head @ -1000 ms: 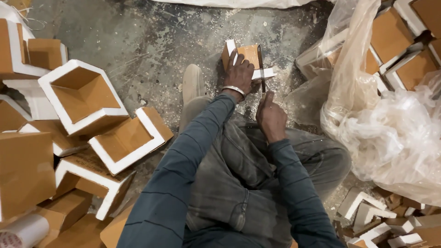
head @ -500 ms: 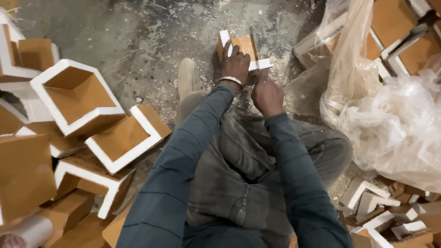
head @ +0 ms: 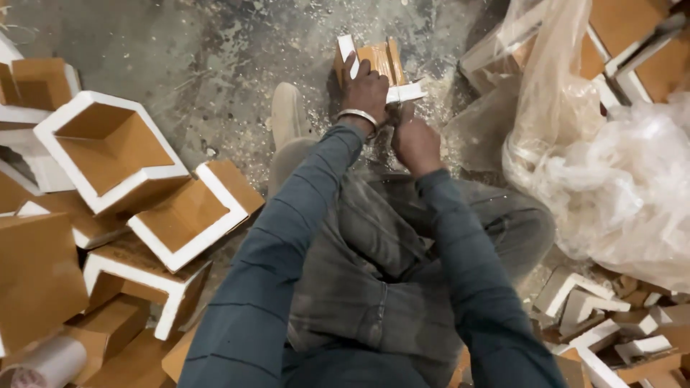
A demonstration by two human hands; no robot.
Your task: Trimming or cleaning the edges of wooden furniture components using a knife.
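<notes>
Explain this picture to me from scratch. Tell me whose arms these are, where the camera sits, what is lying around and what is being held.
There is no machine here. The camera is worn on a person's head and looks straight down, so you see that person's own sleeves, lap and legs from above.

The left hand rests on a small brown wooden piece with white edges that sits on the grey concrete floor, holding it down. The right hand is closed just beside it, near the piece's white edge; whether it has a grip on a tool, I cannot tell. Pale sawdust lies around the piece.

On the left is a pile of open box-shaped units, brown with white rims. On the right is a clear plastic bag, and below it a heap of small offcuts.
</notes>
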